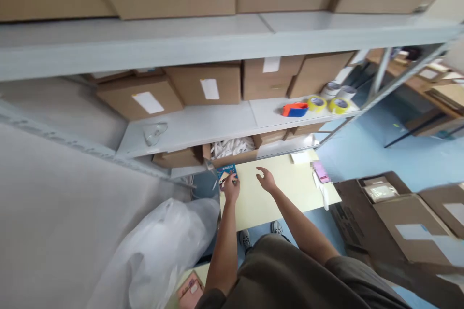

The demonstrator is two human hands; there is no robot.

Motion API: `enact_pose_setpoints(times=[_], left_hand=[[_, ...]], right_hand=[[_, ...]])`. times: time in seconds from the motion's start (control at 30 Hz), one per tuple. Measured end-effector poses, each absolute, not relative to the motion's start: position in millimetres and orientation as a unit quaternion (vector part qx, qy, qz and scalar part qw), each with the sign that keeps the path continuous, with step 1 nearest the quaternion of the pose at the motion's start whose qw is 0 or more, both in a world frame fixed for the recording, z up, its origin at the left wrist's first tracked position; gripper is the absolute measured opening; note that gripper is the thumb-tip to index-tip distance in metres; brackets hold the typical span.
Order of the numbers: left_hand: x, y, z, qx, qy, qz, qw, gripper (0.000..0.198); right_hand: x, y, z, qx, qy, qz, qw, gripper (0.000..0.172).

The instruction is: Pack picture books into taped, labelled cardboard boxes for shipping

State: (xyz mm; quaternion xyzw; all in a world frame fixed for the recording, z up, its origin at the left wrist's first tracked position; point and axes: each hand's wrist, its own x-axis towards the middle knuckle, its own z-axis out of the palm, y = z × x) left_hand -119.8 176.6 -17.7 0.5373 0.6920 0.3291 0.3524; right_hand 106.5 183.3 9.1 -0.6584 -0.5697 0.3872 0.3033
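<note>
One blue book (227, 169) seems to point lengthwise away from the person, beneath the left hand (231, 188), grip unclear; the right hand (267, 181) curves, fingers apart.

I get bright, mostly even light; the pale table (253, 200) nearly washes out; shade gathers beneath the upper shelf (217, 53); wide-angle distortion stretches the edges; the blue booklet (227, 170) looks too soft to read; pixelation fringes the purple phone (321, 172).
</note>
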Motion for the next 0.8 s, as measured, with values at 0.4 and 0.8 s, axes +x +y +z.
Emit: enact_pose_setpoints(times=[0.4,0.8], left_hand=[[71.7,274.6,77.3,0.577,0.621,0.38,0.37,0.04],[134.3,265.6,128.8,0.624,0.606,0.342,0.355,0.048]], right_hand=[[357.3,226.0,86.4,-0.697,-0.533,0.26,0.403,0.048],[397.4,455.0,176.0,-0.564,-0.711,0.221,0.356,0.054]])
